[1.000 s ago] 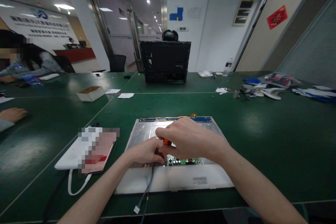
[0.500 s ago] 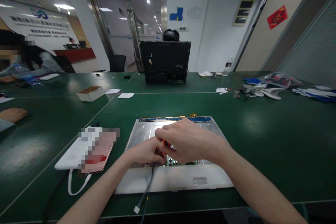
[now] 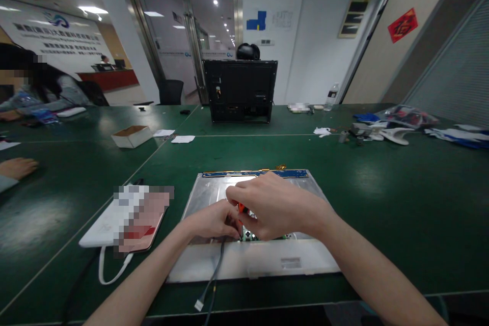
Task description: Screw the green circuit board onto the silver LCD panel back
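A flat metal display panel (image 3: 263, 260) lies on the table before me, with a blue circuit strip (image 3: 254, 174) along its far edge. My right hand (image 3: 273, 204) is closed around the red-orange handle of a screwdriver (image 3: 242, 209), held over a green circuit board (image 3: 250, 235) on the panel. The screwdriver's shaft and tip are mostly hidden by my fingers. My left hand (image 3: 216, 221) is beside it, thumb and fingers pinched together low at the board's left end; what they grip is hidden. Dark cables (image 3: 218, 267) run from under it over the panel's near edge, one ending in a white plug (image 3: 199, 304).
A white power bank (image 3: 103, 224) and a pink phone (image 3: 145, 234) lie left of the panel. Further back are an open box (image 3: 132, 136), paper scraps (image 3: 183, 139) and a standing black monitor back (image 3: 240, 91). Another person's hand (image 3: 18, 167) rests at far left.
My right hand has turned slightly on the screwdriver, its lower edge dipping a little. The left hand and the panel stay where they were.
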A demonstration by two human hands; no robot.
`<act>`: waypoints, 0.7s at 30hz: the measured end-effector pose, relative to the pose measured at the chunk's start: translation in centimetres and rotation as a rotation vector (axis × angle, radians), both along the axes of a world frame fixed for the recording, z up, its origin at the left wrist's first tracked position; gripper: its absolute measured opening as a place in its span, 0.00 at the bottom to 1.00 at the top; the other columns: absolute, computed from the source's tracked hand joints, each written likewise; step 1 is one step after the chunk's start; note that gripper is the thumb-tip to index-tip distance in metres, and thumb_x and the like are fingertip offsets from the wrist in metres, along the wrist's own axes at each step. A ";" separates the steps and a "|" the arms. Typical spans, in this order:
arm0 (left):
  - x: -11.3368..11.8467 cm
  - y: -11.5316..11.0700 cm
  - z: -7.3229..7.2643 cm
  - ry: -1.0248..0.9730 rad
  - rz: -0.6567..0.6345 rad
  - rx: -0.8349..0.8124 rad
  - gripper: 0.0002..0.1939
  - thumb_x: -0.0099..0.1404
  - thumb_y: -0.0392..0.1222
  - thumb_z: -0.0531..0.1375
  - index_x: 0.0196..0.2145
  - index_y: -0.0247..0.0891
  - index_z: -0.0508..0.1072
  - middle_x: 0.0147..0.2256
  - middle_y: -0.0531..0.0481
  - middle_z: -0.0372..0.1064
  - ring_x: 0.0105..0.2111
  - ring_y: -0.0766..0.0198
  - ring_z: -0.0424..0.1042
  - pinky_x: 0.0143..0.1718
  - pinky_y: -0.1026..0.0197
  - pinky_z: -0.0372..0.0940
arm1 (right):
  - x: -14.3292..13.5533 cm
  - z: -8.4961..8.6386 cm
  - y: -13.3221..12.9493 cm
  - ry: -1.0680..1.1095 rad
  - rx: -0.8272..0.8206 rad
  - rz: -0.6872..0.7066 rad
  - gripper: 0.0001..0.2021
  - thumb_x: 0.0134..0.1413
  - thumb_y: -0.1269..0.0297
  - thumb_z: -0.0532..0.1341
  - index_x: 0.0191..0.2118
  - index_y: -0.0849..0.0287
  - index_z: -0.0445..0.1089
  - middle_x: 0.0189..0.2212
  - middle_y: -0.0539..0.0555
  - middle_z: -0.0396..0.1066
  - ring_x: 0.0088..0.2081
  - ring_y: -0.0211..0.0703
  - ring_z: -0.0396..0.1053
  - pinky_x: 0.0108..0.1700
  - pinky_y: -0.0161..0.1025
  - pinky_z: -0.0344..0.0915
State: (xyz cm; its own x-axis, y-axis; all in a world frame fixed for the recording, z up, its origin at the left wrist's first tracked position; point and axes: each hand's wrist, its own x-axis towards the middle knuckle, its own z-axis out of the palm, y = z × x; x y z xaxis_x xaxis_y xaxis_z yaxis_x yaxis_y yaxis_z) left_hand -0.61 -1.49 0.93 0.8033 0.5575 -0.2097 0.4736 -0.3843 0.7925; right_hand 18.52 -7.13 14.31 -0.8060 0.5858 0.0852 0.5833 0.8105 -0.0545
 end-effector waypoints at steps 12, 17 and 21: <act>0.1 -0.1 0.3 0.019 0.010 0.007 0.06 0.53 0.39 0.64 0.31 0.36 0.77 0.27 0.52 0.73 0.29 0.64 0.69 0.29 0.66 0.62 | 0.1 -0.3 0.2 0.003 0.007 0.004 0.08 0.55 0.60 0.58 0.36 0.59 0.66 0.30 0.52 0.73 0.27 0.37 0.65 0.25 0.36 0.45; -0.1 0.0 -0.2 0.033 0.026 0.002 0.06 0.53 0.40 0.64 0.29 0.36 0.77 0.24 0.53 0.72 0.25 0.65 0.68 0.26 0.66 0.60 | 0.1 -0.2 0.1 0.035 0.003 0.030 0.06 0.52 0.63 0.58 0.35 0.59 0.64 0.32 0.52 0.72 0.26 0.37 0.63 0.23 0.36 0.45; 0.1 -0.2 0.3 0.040 0.023 -0.005 0.06 0.53 0.40 0.64 0.29 0.36 0.77 0.26 0.53 0.73 0.27 0.65 0.69 0.29 0.66 0.62 | 0.0 -0.2 0.3 0.027 0.014 -0.003 0.06 0.56 0.64 0.56 0.37 0.60 0.65 0.31 0.52 0.72 0.26 0.37 0.64 0.24 0.36 0.45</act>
